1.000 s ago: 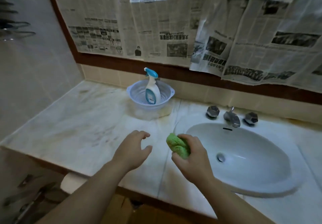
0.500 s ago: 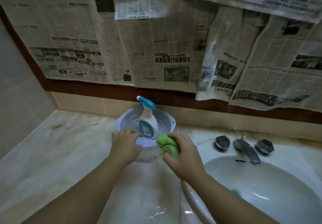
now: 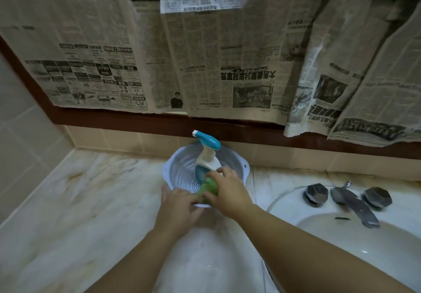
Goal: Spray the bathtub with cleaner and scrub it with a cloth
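Both hands at the near rim of the white perforated basket (image 3: 182, 174) on the marble counter (image 3: 79, 201). Right hand (image 3: 227, 191) curled round the green cloth (image 3: 207, 190) — cloth bunched, mostly hidden under the fingers, sitting at the basket's front edge and pressed against the lower body of the spray bottle (image 3: 206, 156). Right fingertips touching the bottle's white shoulder. Left hand (image 3: 180, 206) resting on the basket's near rim, fingers reaching toward the cloth; grip on rim vs. just touching — cannot tell, fingertips tucked under the right hand.

Spray bottle standing inside the basket, tilted slightly, blue trigger head up top with nozzle pointing left, blue label low on the body partly covered by the cloth. Basket close to the tiled back wall, just left of the sink (image 3: 319, 219).

Sink to the right: faucet (image 3: 353, 203) between two dark faceted knobs, spout over the bowl. Newspaper sheets (image 3: 205, 53) covering the wall above a dark red-brown trim strip. Counter surface streaked with brownish stains.
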The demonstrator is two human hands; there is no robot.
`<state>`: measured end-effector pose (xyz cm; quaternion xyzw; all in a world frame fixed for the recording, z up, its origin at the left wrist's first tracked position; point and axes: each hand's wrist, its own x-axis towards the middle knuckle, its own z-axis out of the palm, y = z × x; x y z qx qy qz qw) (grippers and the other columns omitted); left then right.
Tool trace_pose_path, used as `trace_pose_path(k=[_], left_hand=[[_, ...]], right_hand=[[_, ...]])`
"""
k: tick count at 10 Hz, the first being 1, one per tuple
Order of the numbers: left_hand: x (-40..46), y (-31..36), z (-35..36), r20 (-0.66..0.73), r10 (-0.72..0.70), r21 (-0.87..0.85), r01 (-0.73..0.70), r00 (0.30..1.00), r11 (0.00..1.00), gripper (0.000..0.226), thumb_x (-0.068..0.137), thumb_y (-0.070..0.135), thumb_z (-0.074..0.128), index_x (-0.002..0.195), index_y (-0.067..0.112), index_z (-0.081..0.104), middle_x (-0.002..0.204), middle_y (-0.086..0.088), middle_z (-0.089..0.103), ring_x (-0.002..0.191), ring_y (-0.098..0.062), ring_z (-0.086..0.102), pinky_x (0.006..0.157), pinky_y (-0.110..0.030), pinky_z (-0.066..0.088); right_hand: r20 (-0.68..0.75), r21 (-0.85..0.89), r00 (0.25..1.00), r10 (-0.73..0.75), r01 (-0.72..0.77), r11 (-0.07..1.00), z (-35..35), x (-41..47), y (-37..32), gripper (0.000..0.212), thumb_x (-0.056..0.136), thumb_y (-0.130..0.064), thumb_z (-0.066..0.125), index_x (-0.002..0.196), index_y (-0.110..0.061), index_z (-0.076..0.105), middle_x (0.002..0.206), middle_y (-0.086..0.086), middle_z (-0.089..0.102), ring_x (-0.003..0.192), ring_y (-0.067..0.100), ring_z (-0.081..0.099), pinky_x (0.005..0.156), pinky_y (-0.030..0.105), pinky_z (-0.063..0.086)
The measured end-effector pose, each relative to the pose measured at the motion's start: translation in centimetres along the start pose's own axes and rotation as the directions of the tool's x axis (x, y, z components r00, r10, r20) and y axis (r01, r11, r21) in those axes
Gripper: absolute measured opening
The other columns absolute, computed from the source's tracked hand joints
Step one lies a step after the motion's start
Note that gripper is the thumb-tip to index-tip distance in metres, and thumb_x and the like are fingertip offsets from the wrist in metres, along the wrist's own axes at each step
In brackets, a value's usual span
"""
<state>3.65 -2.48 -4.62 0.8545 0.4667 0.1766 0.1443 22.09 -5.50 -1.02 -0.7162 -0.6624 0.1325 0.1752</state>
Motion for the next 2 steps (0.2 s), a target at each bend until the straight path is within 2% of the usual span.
trace_pose_path(k=[1, 2], left_hand=[[-0.4, 0.6, 0.0, -0.018, -0.019, 0.049, 0.020, 1.000, 0.999, 0.054, 0.077, 0.080, 0.046, 0.086, 0.035, 0.075, 0.080, 0.013, 0.066, 0.096, -0.013, 0.057, 0.114, -0.057, 0.015], [-0.3, 1.6, -0.2, -0.048, -0.044, 0.051, 0.047, 0.998, 0.998, 0.056, 0.080, 0.084, 0.047, 0.091, 0.035, 0.073, 0.086, 0.017, 0.067, 0.099, -0.010, 0.057, 0.115, -0.057, 0.015]], right_hand=[[-0.019, 0.009, 1.000, -0.004, 0.004, 1.000, 0.1, -0.8, 0.8, 0.048, 0.095, -0.051, 0.060, 0.138, -0.032, 0.056, 0.133, -0.004, 0.049, 0.126, 0.019, 0.042, 0.107, 0.039, 0.040], [-0.049, 0.008, 0.999, 0.003, -0.002, 1.000, -0.6, -1.8, 1.9, 0.048, 0.097, -0.051, 0.056, 0.139, -0.027, 0.058, 0.132, -0.004, 0.052, 0.125, 0.018, 0.044, 0.107, 0.037, 0.040]])
